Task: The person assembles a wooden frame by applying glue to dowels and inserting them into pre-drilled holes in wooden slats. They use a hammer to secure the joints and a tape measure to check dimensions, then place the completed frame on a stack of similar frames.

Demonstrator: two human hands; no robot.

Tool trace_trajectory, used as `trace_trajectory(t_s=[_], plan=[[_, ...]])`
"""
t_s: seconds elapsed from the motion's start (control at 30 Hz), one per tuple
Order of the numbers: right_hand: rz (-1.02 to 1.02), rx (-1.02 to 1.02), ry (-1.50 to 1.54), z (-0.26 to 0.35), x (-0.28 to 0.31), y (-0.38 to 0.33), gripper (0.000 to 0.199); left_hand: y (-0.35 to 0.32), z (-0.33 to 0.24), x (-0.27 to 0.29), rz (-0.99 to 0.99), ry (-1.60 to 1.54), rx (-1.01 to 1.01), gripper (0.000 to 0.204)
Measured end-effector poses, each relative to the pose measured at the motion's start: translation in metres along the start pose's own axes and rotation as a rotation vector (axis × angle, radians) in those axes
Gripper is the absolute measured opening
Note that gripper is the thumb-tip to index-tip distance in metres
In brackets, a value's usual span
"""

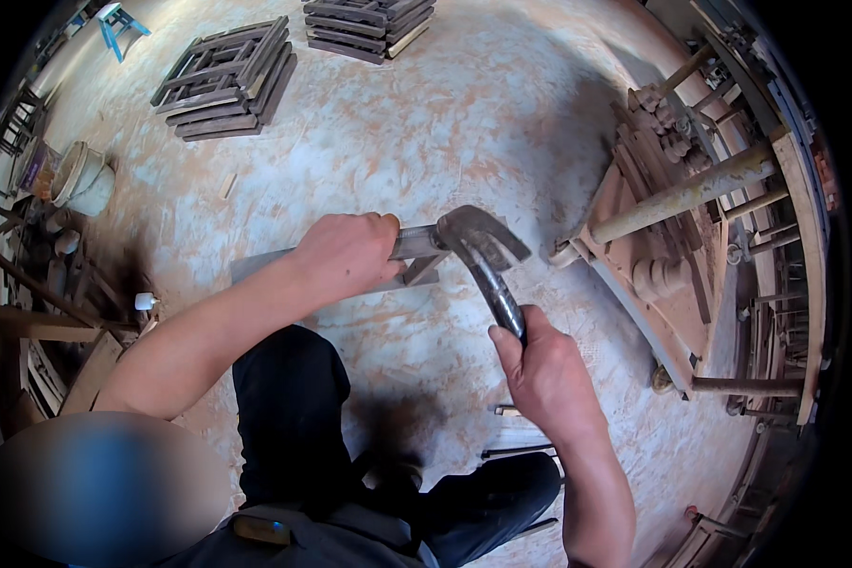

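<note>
My left hand point(348, 254) grips a grey wooden frame piece point(417, 242) and holds it up in front of me. My right hand point(540, 364) is closed around the dark handle of a claw hammer point(483, 248). The hammer's metal head rests against the end of the wooden piece, right beside my left hand's fingers. Both forearms come in from below, over my dark trousers.
Two stacks of grey lattice frames point(225, 80) point(369, 24) lie on the dusty concrete floor ahead. A wooden workbench with round posts and turned pieces point(677, 194) stands at the right. Buckets point(80, 175) and timber clutter fill the left; a blue stool point(118, 24) is far left.
</note>
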State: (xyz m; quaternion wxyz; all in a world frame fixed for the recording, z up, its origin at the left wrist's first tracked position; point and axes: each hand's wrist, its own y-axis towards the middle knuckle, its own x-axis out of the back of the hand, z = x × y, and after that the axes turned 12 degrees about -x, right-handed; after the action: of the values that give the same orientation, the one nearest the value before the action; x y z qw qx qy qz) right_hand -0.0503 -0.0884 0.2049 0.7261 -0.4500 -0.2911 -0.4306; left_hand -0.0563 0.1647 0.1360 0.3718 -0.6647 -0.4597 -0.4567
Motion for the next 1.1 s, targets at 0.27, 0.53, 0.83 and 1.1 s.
trace_trajectory(t_s=[0.27, 0.53, 0.83, 1.1], plan=[[-0.071, 0.011, 0.168, 0.012, 0.011, -0.009, 0.029, 0.000, 0.004, -0.002, 0.010, 0.000, 0.020, 0.037], [-0.035, 0.088, 0.015, 0.006, -0.012, 0.012, 0.031, -0.007, 0.010, 0.005, -0.077, 0.005, 0.008, 0.053], [-0.030, 0.049, 0.096, -0.004, -0.021, 0.013, 0.030, -0.084, 0.037, 0.032, 0.158, -0.083, 0.310, 0.062], [0.037, 0.078, 0.215, -0.021, -0.042, -0.005, 0.031, -0.088, 0.047, 0.020, 0.148, 0.017, 0.273, 0.051]])
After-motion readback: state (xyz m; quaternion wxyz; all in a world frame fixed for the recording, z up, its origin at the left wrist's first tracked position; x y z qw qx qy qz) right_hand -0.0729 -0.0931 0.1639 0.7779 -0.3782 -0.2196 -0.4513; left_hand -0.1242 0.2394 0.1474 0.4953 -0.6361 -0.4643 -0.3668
